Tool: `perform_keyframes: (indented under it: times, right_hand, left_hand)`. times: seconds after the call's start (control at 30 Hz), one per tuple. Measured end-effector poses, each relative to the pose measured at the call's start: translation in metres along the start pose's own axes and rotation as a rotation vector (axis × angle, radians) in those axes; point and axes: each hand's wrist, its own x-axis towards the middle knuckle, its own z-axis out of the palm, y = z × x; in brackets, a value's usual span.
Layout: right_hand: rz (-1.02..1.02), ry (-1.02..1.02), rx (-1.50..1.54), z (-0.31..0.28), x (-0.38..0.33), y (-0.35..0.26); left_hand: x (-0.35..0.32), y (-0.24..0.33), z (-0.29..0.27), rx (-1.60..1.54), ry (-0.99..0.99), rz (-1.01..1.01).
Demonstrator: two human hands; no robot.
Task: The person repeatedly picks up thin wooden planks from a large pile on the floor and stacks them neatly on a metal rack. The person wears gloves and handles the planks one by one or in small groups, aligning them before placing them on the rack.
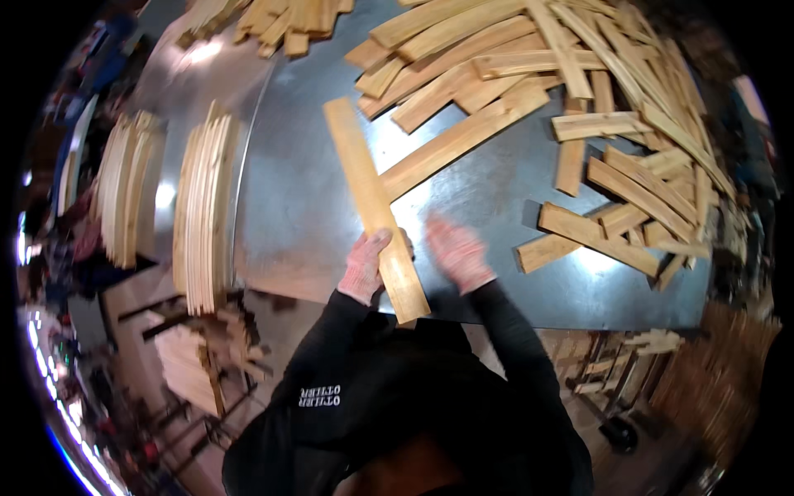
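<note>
My left hand, in a pale pink-white work glove, grips a light wooden board near its lower end, the thumb lying over its face. The board slants up and away to the left above the metal table. Just right of it, apart from the wood, is my right hand in a similar glove, blurred by motion. Its fingers look stretched out and nothing shows in them. Behind the held board, a second wooden board lies diagonally on the tabletop, its near end partly covered.
A grey metal tabletop spreads before me. Loose boards pile up at the far side and right. Two upright board stacks stand at the left, with more boards at the far left. Below the table is a stack of wood.
</note>
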Motion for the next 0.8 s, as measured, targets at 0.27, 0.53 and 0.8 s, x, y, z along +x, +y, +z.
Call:
perform_keyframes:
  times: [0.27,0.53,0.8]
  right_hand:
    - [-0.559,0.256,-1.009,-0.14,0.178,0.069]
    - [-0.212,-0.308,-0.451,-0.181,0.158,-0.03]
    - [0.312,-0.712,1.679,-0.105,0.106,-0.027]
  left_hand:
    - [-0.016,0.004,0.055,0.042,0.171,0.053]
    - [-0.041,0.026,0.02,-0.869,-0.227,-0.01]
    - [-0.041,-0.01,-0.029,0.242,0.43,-0.012]
